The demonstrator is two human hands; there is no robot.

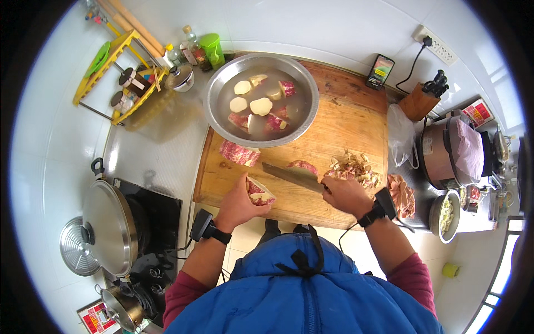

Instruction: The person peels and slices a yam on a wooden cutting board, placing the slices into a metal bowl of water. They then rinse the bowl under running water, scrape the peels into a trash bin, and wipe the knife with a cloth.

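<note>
My left hand [235,202] grips a partly peeled chunk of red-skinned root vegetable [259,192] near the front of the wooden cutting board [346,121]. In my right hand [347,194] is the handle of a kitchen knife [294,177], its broad blade pointing left over the board. Just behind the blade lies another piece of the root [302,166], partly hidden by it. A larger red-skinned chunk [239,153] rests below the rim of a steel basin [308,112]. Cloudy water in the basin holds several cut pieces, some pale-faced [261,106], some with red skin.
Peelings [354,169] are heaped on the board's right side. Further right stand a knife block [419,101], a pressure cooker [442,150] and a bowl of chopped food [445,217]. A phone [380,72] leans on the wall. Left are a lidded pan [109,227] and a yellow rack [133,112].
</note>
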